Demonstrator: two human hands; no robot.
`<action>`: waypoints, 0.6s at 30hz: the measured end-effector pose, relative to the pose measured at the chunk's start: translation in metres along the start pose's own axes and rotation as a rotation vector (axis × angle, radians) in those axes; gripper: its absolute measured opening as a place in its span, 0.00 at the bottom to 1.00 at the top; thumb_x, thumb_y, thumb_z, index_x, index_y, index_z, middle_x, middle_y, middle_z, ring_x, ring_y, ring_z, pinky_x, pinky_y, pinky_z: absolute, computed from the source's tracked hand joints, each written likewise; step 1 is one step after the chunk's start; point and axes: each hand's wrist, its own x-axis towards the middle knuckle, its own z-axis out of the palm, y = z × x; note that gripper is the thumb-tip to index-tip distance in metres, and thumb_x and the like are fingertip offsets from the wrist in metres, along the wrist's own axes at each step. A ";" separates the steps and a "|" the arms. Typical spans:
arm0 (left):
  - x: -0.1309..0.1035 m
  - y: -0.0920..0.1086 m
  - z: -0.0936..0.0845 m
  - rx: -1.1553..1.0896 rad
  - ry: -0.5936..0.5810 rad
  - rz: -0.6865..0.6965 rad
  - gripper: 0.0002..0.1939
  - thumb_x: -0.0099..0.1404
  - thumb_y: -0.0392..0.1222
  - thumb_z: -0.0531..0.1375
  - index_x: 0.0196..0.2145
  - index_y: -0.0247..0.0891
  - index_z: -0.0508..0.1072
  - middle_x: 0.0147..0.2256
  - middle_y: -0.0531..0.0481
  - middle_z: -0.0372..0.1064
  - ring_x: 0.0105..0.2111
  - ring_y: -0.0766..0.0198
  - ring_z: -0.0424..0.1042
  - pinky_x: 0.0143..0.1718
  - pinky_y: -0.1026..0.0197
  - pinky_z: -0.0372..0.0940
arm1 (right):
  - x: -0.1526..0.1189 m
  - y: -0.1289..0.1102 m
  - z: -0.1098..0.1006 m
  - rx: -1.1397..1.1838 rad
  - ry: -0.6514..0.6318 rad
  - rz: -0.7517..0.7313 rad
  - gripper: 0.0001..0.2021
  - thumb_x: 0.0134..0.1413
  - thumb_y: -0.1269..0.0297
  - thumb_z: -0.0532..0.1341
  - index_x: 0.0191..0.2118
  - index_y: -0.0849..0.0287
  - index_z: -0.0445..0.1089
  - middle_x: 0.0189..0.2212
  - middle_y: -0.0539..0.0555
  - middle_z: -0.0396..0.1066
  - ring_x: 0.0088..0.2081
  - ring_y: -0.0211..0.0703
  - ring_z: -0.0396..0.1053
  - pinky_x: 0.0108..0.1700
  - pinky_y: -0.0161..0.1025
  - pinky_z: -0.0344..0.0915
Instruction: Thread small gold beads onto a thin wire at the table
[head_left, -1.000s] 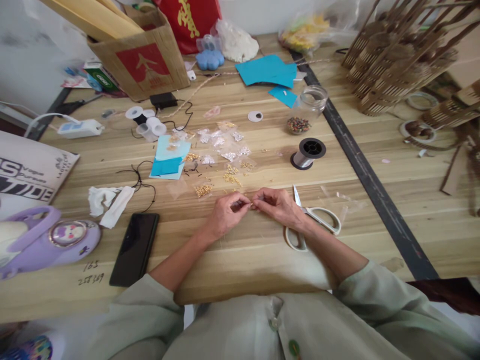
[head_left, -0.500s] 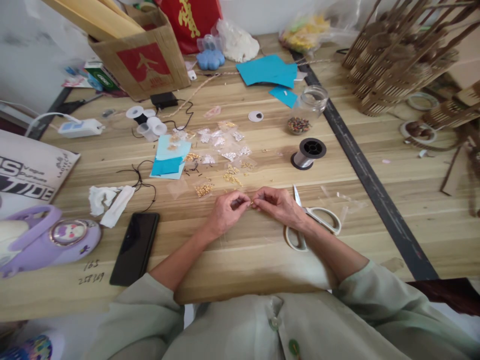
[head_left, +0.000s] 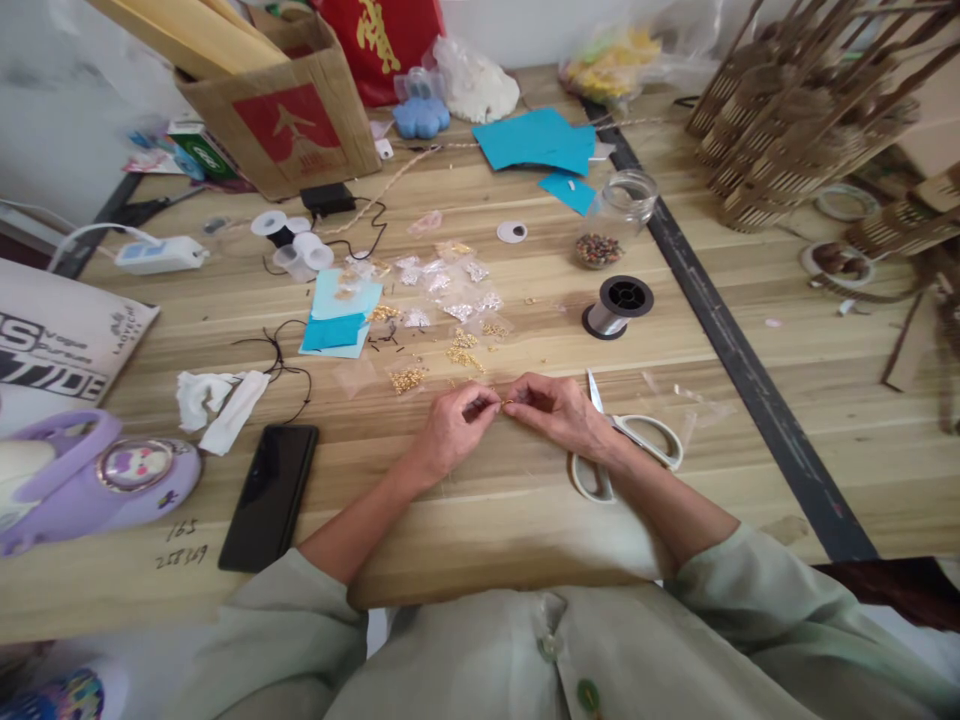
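Observation:
My left hand and my right hand meet fingertip to fingertip above the table, both closed in a pinch. Between them shows a tiny gold-coloured piece, too small to name exactly; the right fingertips grip it. What the left fingertips pinch is hidden. A faint clear thread seems to hang below the left hand. Partly under my right wrist lie the white-handled scissors, blades pointing away. Just beyond my hands are small gold findings and a little heap of gold beads.
A wire spool and a glass jar with beads stand beyond my right hand. Small plastic bags lie mid-table. On the left are a black phone, tissue and a purple bottle.
Both hands keep almost the same place. The gold-coloured piece at the right fingertips shows slightly more now, and the fingers have shifted a little.

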 end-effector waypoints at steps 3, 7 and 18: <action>-0.001 0.003 0.000 0.030 0.010 0.031 0.03 0.60 0.36 0.58 0.30 0.36 0.72 0.28 0.49 0.73 0.28 0.66 0.71 0.33 0.64 0.66 | -0.001 0.001 0.001 -0.047 0.003 -0.013 0.09 0.53 0.61 0.60 0.35 0.62 0.71 0.25 0.50 0.69 0.24 0.33 0.59 0.26 0.32 0.56; -0.001 0.001 0.000 0.018 0.006 0.025 0.03 0.60 0.36 0.59 0.30 0.36 0.73 0.28 0.49 0.73 0.28 0.66 0.71 0.34 0.64 0.66 | -0.001 0.002 0.001 -0.064 0.006 -0.031 0.09 0.55 0.62 0.58 0.36 0.62 0.72 0.27 0.51 0.71 0.25 0.34 0.60 0.28 0.33 0.57; 0.004 -0.004 -0.003 -0.317 -0.139 -0.207 0.07 0.60 0.40 0.59 0.30 0.33 0.71 0.26 0.50 0.69 0.27 0.68 0.68 0.31 0.66 0.65 | 0.001 0.007 -0.003 0.024 -0.048 -0.003 0.12 0.56 0.60 0.59 0.38 0.63 0.74 0.29 0.52 0.73 0.28 0.36 0.63 0.31 0.33 0.58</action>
